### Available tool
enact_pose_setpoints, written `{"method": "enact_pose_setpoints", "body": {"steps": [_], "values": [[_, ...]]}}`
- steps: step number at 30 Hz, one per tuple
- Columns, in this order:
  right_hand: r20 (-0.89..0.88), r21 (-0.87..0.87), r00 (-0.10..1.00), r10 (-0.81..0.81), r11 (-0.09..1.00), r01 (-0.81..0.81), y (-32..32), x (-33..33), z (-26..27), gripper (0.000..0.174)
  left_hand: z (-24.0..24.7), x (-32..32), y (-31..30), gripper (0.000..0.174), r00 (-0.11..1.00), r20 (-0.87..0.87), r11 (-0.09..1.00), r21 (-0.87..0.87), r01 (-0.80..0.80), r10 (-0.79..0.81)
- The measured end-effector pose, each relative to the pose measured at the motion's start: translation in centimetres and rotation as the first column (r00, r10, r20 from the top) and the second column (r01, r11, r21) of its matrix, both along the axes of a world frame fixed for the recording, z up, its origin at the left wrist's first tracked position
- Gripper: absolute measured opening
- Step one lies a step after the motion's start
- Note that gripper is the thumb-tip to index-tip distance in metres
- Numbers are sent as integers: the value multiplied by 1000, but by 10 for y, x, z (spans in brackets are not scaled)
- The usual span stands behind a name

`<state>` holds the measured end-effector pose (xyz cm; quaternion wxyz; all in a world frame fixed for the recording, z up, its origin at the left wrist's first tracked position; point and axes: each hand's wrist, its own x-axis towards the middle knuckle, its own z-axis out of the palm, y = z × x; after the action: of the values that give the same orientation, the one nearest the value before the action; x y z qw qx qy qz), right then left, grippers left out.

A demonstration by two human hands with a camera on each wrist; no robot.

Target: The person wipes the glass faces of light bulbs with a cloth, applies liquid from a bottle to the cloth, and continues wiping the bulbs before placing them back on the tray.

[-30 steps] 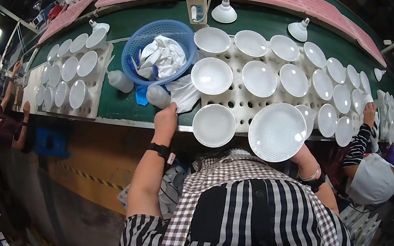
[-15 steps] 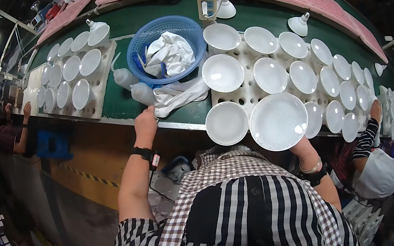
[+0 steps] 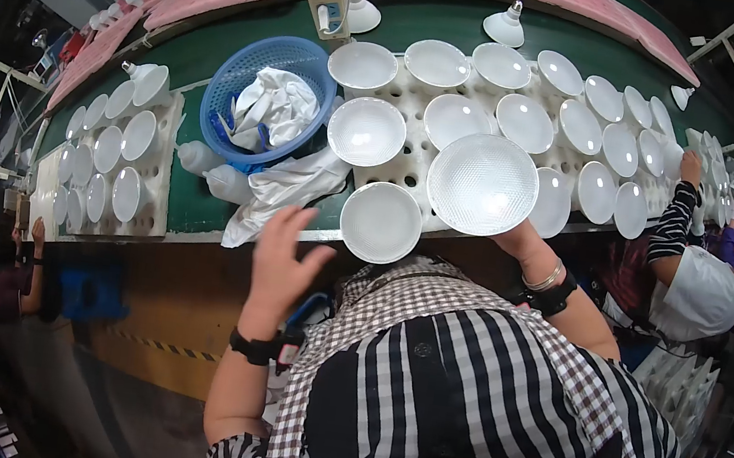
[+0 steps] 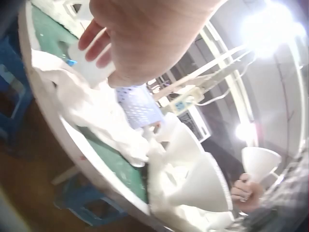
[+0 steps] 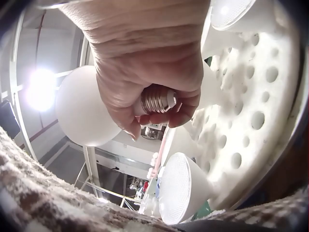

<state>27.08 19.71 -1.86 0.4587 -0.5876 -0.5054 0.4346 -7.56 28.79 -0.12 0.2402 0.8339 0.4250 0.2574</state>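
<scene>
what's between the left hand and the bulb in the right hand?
One other white bulb. The head view shows it between the left hand and the held bulb in the right hand.

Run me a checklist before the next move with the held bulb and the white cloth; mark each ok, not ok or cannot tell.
1. Right grip secure on the reflector bulb: ok; fingers curl round its screw base.
2. Bulb's textured front uncovered: ok; it shows whole in the head view.
3. Front free of marks: cannot tell; glare and small detail.
4. Left grip free: ok; fingers apart, holding nothing.
5. White cloth in hand: not ok; it lies on the green bench beside the blue basket.
6. Open holes in the perforated tray: ok; several show bare.
</scene>
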Motion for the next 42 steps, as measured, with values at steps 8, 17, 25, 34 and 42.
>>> {"method": "enact_pose_setpoints", "body": {"steps": [8,17,25,34,42], "values": [[-258,13,966,-8,1000,11,-30,40,9,60,13,116,-10,104,802,-560,974,-49,220,-209],[-529,-79,833,-162,987,142,-96,92,1,70,43,136,-24,91,867,-494,982,123,142,-64],[-382,53,903,-195,971,232,-133,112,5,66,68,271,78,86,990,6,931,342,129,-139],[-874,-91,384,-298,876,473,-192,130,-13,54,8,331,60,84,940,-257,865,392,314,-225],[-773,30,573,-272,887,461,-212,141,-24,51,-6,367,-51,94,608,-522,651,127,749,-598]]}}
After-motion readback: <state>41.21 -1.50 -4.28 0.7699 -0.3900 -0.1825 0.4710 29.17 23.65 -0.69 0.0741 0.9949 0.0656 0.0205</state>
